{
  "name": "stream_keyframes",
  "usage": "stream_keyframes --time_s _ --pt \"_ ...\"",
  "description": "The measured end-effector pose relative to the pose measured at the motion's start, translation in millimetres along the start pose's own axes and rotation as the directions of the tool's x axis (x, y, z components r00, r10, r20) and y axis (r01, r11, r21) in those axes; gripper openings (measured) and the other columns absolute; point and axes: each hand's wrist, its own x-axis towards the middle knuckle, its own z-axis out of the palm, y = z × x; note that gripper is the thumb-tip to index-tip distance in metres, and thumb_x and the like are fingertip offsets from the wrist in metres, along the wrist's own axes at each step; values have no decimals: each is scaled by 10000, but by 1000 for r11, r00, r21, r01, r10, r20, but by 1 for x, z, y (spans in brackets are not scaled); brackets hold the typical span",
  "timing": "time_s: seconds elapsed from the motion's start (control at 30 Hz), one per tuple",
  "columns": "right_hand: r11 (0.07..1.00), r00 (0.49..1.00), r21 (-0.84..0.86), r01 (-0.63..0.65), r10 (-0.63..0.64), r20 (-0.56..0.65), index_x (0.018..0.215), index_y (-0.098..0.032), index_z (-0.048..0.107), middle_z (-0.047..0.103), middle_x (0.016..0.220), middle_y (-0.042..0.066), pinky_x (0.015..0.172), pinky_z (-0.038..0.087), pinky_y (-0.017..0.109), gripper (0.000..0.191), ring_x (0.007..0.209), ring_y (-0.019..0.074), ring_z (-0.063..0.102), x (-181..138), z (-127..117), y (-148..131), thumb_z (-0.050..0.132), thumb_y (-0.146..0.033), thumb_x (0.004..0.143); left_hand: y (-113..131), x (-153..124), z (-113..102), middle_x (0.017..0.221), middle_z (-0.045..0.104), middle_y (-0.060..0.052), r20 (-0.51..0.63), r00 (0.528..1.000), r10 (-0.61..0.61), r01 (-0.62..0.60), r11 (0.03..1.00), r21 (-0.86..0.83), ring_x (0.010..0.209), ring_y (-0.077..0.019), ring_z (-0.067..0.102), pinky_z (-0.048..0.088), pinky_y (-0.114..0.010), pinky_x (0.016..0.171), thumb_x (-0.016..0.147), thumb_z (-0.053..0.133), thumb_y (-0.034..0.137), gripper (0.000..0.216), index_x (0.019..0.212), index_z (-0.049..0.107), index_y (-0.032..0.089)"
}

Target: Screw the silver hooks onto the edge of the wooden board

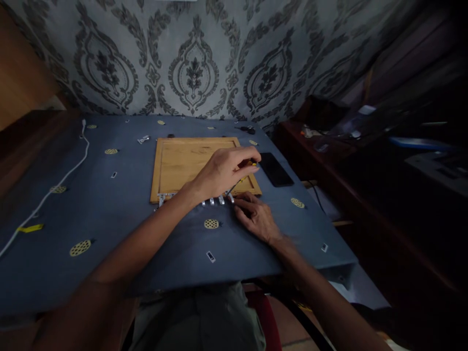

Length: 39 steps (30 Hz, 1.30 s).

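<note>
My left hand (228, 168) is closed around the handle of a screwdriver (242, 180), black and yellow, over the right part of a framed wooden panel (183, 158). The screwdriver's shaft slants down to the panel's front edge. Several silver metal hinges (221, 200) stick out along that edge; my left forearm hides some of them. At the rightmost hinge (231, 198), the fingertips of my right hand (258, 217) are closed on the metal. Where the screwdriver's tip meets the hinge is too small to make out.
A black phone (276, 169) lies right of the panel. Behind it on the blue cloth (127, 219) are a loose metal piece (144, 140) and a small dark object (247, 130). A white cable (69, 173) runs along the left. A cluttered dark-red surface (310, 146) stands to the right.
</note>
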Motion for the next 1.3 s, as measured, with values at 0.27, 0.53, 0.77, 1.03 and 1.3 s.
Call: stream_keyframes --time_s 0.27,0.53,0.77,1.03,1.3 --pt "999 999 14 -32 32 5 1078 -236 769 701 1034 96 793 542 335 347 896 219 685 1 1 0 459 -382 1031 -1 0 6 855 659 -15 -72 997 10 -4 996 85 722 -106 586 469 -238 687 868 681 103 93 936 659 162" --pt "999 999 -6 -44 44 -7 1079 -246 782 705 1046 96 791 560 354 385 921 237 696 0 1 -2 442 -420 1038 -2 1 4 844 656 -11 -62 998 6 -3 999 43 717 -101 568 450 -232 676 874 661 90 90 923 643 162" --pt "998 998 -26 -57 56 -27 1066 -253 792 712 1044 95 753 558 329 390 897 226 703 0 2 -4 440 -420 1039 -2 0 4 833 650 -7 -59 998 13 -10 998 58 700 -102 556 438 -235 676 875 666 101 76 922 643 156" --pt "994 994 -56 -98 94 -63 1046 -255 791 719 1031 83 734 549 305 375 886 216 710 -1 6 -9 453 -415 1038 -1 1 3 830 646 -2 -49 999 7 -3 998 69 706 -104 563 438 -238 683 883 649 103 73 912 633 168" --pt "993 992 -36 -111 109 -56 1038 -234 790 713 1021 94 738 555 323 375 878 224 711 -1 5 -14 453 -397 1038 0 1 3 852 657 -12 -37 999 5 -2 997 80 726 -116 579 454 -253 699 895 635 126 61 926 631 178"
